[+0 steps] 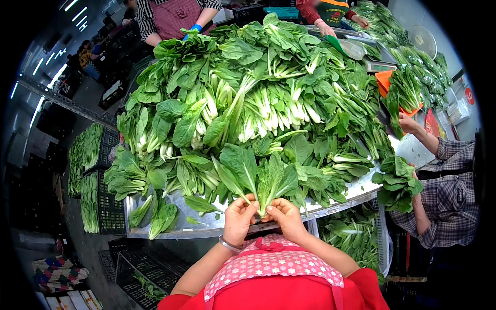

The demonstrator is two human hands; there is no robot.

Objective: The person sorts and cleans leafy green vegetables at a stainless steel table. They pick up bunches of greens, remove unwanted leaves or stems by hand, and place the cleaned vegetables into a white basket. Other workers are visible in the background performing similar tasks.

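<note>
Close to the near edge of the metal table, my left hand and my right hand meet at the base of a head of pale-stemmed leafy greens. Fingers and thumb of the right hand pinch its stem end. The left hand is closed on the stem of a loose outer leaf, which leans left away from the head. Beyond both hands rises a big heap of the same greens, many with white stems facing me. A few single leaves lie to the left on the metal surface.
A plastic crate of greens stands below the table at right. Black crates stand at left. A co-worker at right holds greens; two others stand across the heap. A scale and an orange holder are far right.
</note>
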